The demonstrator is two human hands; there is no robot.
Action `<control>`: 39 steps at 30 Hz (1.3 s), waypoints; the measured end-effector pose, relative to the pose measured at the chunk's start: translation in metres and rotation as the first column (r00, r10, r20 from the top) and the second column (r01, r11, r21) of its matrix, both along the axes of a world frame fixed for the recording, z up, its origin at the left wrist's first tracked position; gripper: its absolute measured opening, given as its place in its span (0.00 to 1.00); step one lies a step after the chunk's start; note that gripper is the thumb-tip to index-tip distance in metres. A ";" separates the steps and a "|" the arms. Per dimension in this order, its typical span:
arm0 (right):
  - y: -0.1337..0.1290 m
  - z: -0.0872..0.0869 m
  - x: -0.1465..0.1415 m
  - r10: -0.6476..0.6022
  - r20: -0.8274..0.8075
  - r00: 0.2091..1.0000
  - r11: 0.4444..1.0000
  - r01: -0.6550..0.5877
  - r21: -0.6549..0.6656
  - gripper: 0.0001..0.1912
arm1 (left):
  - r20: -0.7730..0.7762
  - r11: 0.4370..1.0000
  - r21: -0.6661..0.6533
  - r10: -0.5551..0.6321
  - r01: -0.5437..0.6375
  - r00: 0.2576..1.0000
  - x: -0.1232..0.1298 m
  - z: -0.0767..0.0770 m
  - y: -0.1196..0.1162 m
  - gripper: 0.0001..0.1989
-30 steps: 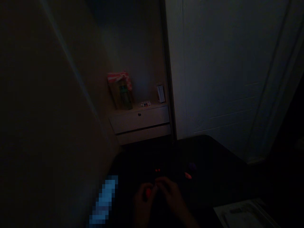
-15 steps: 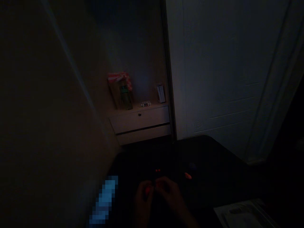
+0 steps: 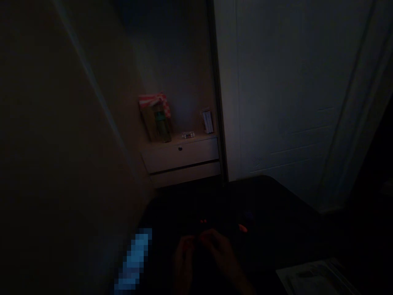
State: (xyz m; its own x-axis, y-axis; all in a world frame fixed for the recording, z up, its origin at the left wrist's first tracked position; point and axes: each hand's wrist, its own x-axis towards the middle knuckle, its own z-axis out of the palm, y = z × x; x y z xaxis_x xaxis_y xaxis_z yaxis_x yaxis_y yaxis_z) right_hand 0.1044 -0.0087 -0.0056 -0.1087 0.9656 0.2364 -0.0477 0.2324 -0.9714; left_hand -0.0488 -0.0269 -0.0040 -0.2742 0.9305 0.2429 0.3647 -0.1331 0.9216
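The picture is very dark. My left hand (image 3: 184, 253) is low in the middle, its fingers curled in and pinched. Close beside it, my right hand (image 3: 218, 248) is also closed, thumb and fingers together. A dim red tint shows at the fingertips of both hands; what they hold is too dark to make out. Just beyond the fingers are two small red dots (image 3: 203, 221). To the right of my hands lies a small orange-red piece (image 3: 242, 228) on the black tabletop (image 3: 264, 196).
A pale printed sheet or packet (image 3: 313, 276) lies at the lower right. A bright blurred-out screen (image 3: 134, 258) is at the lower left. Behind the table, a shelf holds a bottle (image 3: 162, 125) and books (image 3: 208, 121) above a drawer (image 3: 184, 155). A white door (image 3: 276, 102) stands right.
The red glow in my left hand has dimmed, and its fingers have shifted slightly. My right hand stays nearly in place.
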 end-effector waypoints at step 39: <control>-0.001 -0.002 0.002 0.001 0.067 0.998 0.999 -0.004 0.053 0.18 | -0.103 0.995 0.021 -0.094 0.096 0.990 0.004 0.001 -0.001 0.30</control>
State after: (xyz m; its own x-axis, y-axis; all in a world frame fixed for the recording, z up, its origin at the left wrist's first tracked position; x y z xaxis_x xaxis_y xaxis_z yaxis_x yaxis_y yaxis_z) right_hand 0.1062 -0.0093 -0.0072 -0.1286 0.9516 0.2792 0.0162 0.2835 -0.9588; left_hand -0.0443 -0.0275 -0.0026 -0.1575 0.9442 0.2892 0.4414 -0.1947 0.8759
